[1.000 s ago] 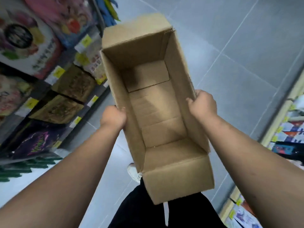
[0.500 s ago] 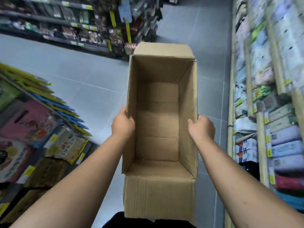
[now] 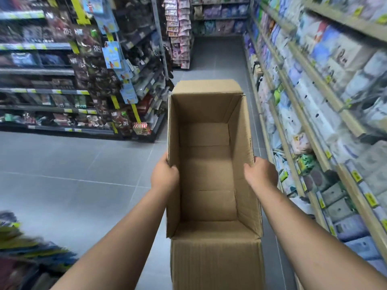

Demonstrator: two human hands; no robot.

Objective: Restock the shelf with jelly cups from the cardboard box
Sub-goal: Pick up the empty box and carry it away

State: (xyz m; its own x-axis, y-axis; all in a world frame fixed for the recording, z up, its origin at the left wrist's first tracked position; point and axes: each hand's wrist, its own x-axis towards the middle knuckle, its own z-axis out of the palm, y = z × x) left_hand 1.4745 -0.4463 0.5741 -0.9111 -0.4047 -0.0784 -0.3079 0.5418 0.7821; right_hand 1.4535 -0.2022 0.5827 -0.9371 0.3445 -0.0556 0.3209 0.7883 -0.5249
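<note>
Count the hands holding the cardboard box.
2. The left hand grips the left wall of the cardboard box; the right hand grips its right wall. No other hand shows.

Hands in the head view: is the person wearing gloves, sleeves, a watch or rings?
No. The left hand and right hand are both bare, with no gloves and no rings on the parts that show. The left forearm and right forearm are uncovered down to the frame's bottom edge. No sleeve cuff, watch, wristband or marking is in view.
</note>
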